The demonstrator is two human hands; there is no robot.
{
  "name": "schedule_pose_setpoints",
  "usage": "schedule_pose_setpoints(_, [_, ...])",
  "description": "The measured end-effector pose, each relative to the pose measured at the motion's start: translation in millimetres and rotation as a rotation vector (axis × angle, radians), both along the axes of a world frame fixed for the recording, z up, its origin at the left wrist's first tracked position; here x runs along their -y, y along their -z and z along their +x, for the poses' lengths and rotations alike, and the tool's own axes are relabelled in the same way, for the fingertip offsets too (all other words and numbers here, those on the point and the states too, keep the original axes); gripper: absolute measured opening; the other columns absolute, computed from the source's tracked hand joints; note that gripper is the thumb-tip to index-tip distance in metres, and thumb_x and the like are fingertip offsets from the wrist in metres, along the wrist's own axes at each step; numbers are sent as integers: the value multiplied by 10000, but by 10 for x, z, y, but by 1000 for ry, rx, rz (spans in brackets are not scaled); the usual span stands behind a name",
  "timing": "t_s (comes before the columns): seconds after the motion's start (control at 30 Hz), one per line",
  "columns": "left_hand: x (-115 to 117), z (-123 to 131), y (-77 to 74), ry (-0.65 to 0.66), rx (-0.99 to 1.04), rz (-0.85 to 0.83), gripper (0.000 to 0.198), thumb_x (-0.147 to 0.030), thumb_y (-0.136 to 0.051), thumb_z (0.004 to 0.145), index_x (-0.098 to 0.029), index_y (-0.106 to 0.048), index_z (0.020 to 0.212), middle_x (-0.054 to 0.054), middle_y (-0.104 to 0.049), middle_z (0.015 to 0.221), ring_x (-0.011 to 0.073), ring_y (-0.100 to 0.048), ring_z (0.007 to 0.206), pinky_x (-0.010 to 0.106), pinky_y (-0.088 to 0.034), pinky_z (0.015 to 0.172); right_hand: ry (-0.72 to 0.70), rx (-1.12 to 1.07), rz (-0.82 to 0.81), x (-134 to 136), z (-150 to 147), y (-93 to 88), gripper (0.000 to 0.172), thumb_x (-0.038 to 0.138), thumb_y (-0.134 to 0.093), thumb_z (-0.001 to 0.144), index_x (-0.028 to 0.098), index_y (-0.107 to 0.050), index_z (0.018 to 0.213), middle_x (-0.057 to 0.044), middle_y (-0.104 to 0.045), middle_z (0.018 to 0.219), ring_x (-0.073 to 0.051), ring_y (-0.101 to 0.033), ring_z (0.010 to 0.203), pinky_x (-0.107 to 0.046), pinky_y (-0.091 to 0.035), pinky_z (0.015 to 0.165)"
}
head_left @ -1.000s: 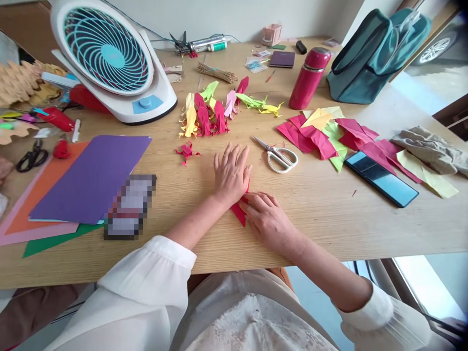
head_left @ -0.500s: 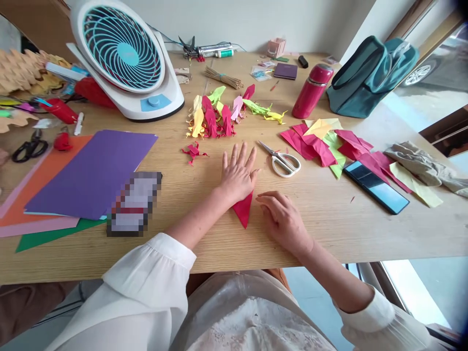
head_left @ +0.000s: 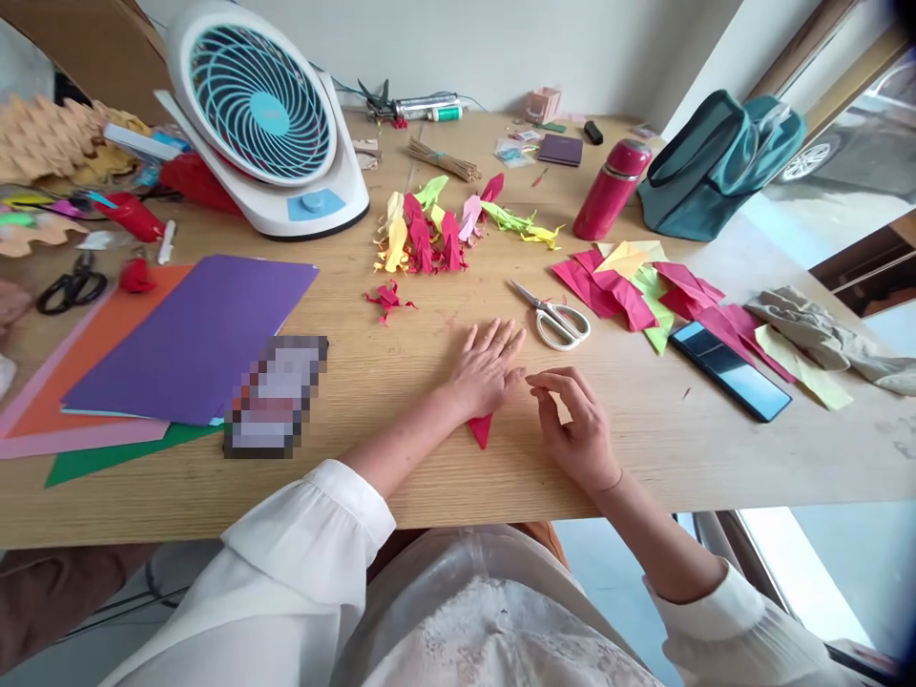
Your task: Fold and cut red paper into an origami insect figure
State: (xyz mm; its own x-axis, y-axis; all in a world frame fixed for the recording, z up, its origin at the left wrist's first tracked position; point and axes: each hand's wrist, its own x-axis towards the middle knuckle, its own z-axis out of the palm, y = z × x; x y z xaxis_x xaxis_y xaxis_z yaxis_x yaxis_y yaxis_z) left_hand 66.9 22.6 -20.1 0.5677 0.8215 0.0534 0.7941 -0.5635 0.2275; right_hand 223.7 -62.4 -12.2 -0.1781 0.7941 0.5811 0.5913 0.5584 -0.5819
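My left hand [head_left: 485, 367] lies flat on a folded red paper [head_left: 481, 428] near the table's front edge, fingers stretched out; only the paper's pointed tip shows below the palm. My right hand [head_left: 578, 429] hovers just right of it, fingers curled loosely with nothing visible in them, fingertips close to the left hand. White-handled scissors [head_left: 554, 316] lie just beyond both hands. A small red folded figure [head_left: 386, 300] sits to the left of the scissors.
A row of folded paper figures [head_left: 436, 229] lies mid-table. A fan [head_left: 268, 119] stands at the back left, coloured card sheets [head_left: 178, 343] at left. At right are loose paper squares [head_left: 630, 281], a phone [head_left: 730, 367], a red flask [head_left: 608, 191] and a teal bag [head_left: 716, 162].
My left hand slid nearer, covering more of the red paper. My right hand lifted off the table and curled its fingers. The camera shifted slightly left.
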Motion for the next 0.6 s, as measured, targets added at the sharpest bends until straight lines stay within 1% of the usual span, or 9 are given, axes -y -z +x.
schedule_pose_setpoints(0.1, [-56,-102,5,22,123,-28,608,-421,-184,1055,-165,-191,1606,93,-193,1682,261,-134,1566,527,-121,1260,-22,-22,-34,0,-13,-29,254,113,-448,979,237,-602,1140,-80,-638,984,-223,-643,906,-399,-561,783])
schedule_pose_setpoints(0.13, [-91,-161,1,-24,204,-6,607,-425,-150,1056,-174,-187,1607,87,-199,1682,255,-129,1567,522,-138,1259,-43,-11,-51,-2,-16,-46,254,116,-455,979,233,-597,1153,-83,-635,999,-221,-640,925,-393,-560,794])
schedule_pose_setpoints(0.17, [-129,-229,-4,-61,285,27,615,-430,-141,1054,-158,-210,1601,98,-225,1676,254,-127,1567,502,-154,1260,-73,17,-68,-11,-19,-67,259,121,-465,978,229,-588,1179,-89,-632,1030,-223,-637,958,-392,-560,816])
schedule_pose_setpoints(0.23, [-202,-370,-11,-27,423,71,635,-430,-151,1050,-82,-308,1557,146,-326,1635,249,-161,1560,444,-192,1261,-157,144,-97,-60,-29,-119,316,128,-494,966,219,-558,1262,-115,-623,1148,-240,-619,1065,-416,-547,895])
schedule_pose_setpoints(0.33, [-265,-527,-5,-101,643,97,583,-415,-173,1053,-119,-425,1488,142,-464,1555,217,-334,1500,410,-274,1237,-289,453,-93,-238,-69,-202,471,119,-548,928,197,-501,1390,-156,-550,1398,-307,-523,1280,-507,-475,1030])
schedule_pose_setpoints(0.4, [-272,-571,9,-173,783,89,545,-409,-197,1056,-142,-496,1425,139,-558,1470,204,-475,1406,394,-352,1195,-403,615,-67,-399,-111,-238,501,119,-561,918,158,-499,1414,-174,-486,1496,-351,-423,1393,-539,-432,1077])
schedule_pose_setpoints(0.43, [-269,-578,19,-194,845,73,529,-412,-214,1056,-147,-526,1391,138,-598,1425,203,-526,1359,386,-392,1165,-462,656,-56,-478,-134,-245,500,121,-560,917,138,-504,1414,-184,-474,1509,-357,-409,1408,-538,-429,1081])
schedule_pose_setpoints(0.53, [-264,-572,48,-215,995,-23,493,-430,-270,1053,-157,-570,1332,133,-674,1312,205,-615,1250,363,-486,1060,-590,654,-70,-661,-199,-220,447,141,-528,947,130,-530,1393,-181,-554,1429,-300,-538,1290,-487,-475,1042])
schedule_pose_setpoints(0.6, [-268,-566,58,-221,1067,-96,484,-446,-295,1050,-160,-578,1320,127,-707,1242,204,-660,1171,349,-519,995,-598,572,-86,-721,-231,-170,376,139,-511,959,149,-589,1326,-158,-633,1311,-259,-615,1161,-447,-512,987])
